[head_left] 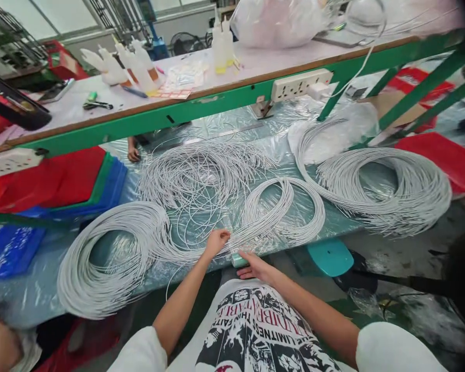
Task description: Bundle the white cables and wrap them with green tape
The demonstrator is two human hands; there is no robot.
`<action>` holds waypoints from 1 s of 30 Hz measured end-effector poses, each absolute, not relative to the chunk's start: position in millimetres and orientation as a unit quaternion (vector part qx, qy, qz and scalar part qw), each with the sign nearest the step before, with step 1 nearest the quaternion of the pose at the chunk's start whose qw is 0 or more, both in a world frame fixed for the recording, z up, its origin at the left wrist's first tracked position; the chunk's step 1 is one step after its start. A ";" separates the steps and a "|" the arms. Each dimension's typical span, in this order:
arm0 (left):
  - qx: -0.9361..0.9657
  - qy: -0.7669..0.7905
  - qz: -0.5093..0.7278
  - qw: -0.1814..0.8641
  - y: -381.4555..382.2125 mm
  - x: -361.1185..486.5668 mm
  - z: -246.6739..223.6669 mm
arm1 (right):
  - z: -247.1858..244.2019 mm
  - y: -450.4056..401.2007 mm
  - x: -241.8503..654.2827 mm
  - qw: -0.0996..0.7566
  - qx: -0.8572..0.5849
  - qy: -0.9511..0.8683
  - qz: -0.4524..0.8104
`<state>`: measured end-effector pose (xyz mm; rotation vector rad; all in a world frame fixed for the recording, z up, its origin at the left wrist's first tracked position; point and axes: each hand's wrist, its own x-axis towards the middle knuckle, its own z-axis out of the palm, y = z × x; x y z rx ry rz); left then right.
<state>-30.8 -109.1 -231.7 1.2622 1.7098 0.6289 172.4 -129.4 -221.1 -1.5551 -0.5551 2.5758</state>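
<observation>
My left hand (218, 242) is at the front edge of the bench, its fingers pinched together beside a bundle of thin grey-white cables (256, 227). What lies between those fingertips is too small to make out. Just to its right, my right hand (253, 266) grips a small pale green roll (239, 259), which looks like tape, below the bundle. The bundle runs on into a loose coil (318, 206) on the right. Left of my hands lies a big coil of the same cable (101, 258).
A tangled cable heap (194, 170) lies behind my hands, and another large coil (418, 181) at the right. A green-framed shelf (217, 102) crosses above the bench, bearing bottles and a socket strip (302, 85). Another person's hand (133, 151) shows beneath it. A teal stool (330, 257) stands right.
</observation>
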 end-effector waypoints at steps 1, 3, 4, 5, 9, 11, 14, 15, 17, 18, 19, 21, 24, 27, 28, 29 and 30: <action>0.506 0.699 0.245 0.442 -110.4 -31.3 -236.5 | -224.8 -132.2 170.7 0.030 -0.510 -0.173 0.842; 0.498 0.718 0.230 0.428 -111.4 -34.4 -244.6 | -233.0 -139.1 166.0 0.011 -0.516 -0.161 0.841; 0.495 0.728 0.223 0.418 -111.4 -36.6 -247.8 | -237.1 -142.9 163.3 0.004 -0.519 -0.157 0.841; 0.493 0.736 0.217 0.410 -111.2 -38.8 -250.6 | -240.9 -146.5 160.8 -0.003 -0.519 -0.152 0.841; 0.499 0.746 0.191 0.397 -108.4 -41.9 -258.7 | -252.9 -154.9 154.6 -0.011 -0.520 -0.145 0.842; 0.506 0.746 0.183 0.394 -106.2 -39.8 -262.1 | -256.9 -154.6 153.8 -0.003 -0.532 -0.149 0.834; 0.513 0.748 0.175 0.383 -103.4 -36.1 -267.3 | -261.6 -151.7 153.1 0.011 -0.561 -0.160 0.812; 0.514 0.750 0.173 0.379 -103.0 -35.3 -269.2 | -262.8 -150.9 152.6 0.015 -0.571 -0.163 0.804; 0.514 0.755 0.168 0.371 -103.1 -34.3 -273.2 | -264.3 -150.1 151.3 0.021 -0.585 -0.171 0.793; 0.514 0.757 0.166 0.368 -103.6 -34.0 -275.4 | -264.6 -150.1 150.5 0.022 -0.588 -0.174 0.790; 0.513 0.760 0.162 0.365 -104.3 -33.5 -277.5 | -264.6 -150.2 149.6 0.022 -0.589 -0.177 0.788; 0.509 0.766 0.156 0.360 -106.4 -31.8 -281.6 | -263.8 -150.5 147.7 0.021 -0.589 -0.181 0.787; 0.500 0.779 0.150 0.347 -110.6 -26.6 -286.0 | -261.5 -149.7 145.2 0.020 -0.589 -0.183 0.787; 0.493 0.791 0.143 0.333 -114.5 -21.0 -288.1 | -259.5 -147.4 143.9 0.016 -0.588 -0.185 0.787; 0.493 0.793 0.139 0.329 -115.3 -19.7 -288.5 | -259.1 -146.6 143.6 0.015 -0.588 -0.186 0.787; 0.493 0.795 0.135 0.327 -115.9 -18.7 -288.8 | -259.0 -146.0 143.3 0.014 -0.589 -0.187 0.786; 0.495 0.796 0.131 0.324 -116.1 -18.0 -289.1 | -259.2 -145.6 142.9 0.013 -0.591 -0.190 0.784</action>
